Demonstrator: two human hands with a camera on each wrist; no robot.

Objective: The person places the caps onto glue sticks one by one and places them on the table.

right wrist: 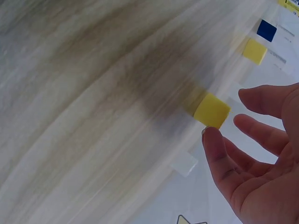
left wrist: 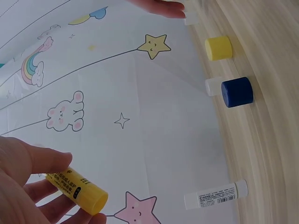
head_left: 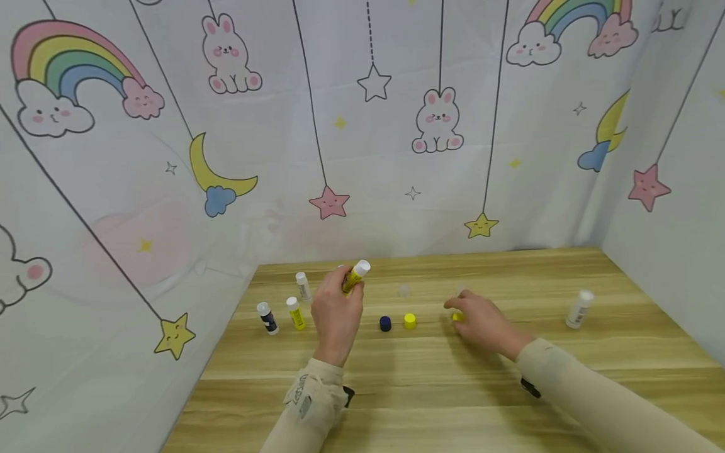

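My left hand (head_left: 338, 314) grips a yellow glue stick (head_left: 354, 278), raised above the table and tilted, its white end pointing up and right. The left wrist view shows its yellow lower end (left wrist: 91, 198) beyond the fingers. My right hand (head_left: 488, 325) is low over the table at a small yellow cap (head_left: 457, 318). In the right wrist view the thumb and fingers are spread about this cap (right wrist: 212, 111), one fingertip right at its edge and the thumb apart from it. A second yellow cap (head_left: 410, 321) and a dark blue cap (head_left: 385, 323) stand between the hands.
Left on the wooden table (head_left: 419, 402) stand a dark blue-and-white glue stick (head_left: 267, 318), another yellow one (head_left: 296, 313) and a slim white one (head_left: 303, 286). A white bottle-like stick (head_left: 579, 309) stands right. A clear cap (head_left: 404, 290) sits near the patterned curtain (head_left: 374, 151).
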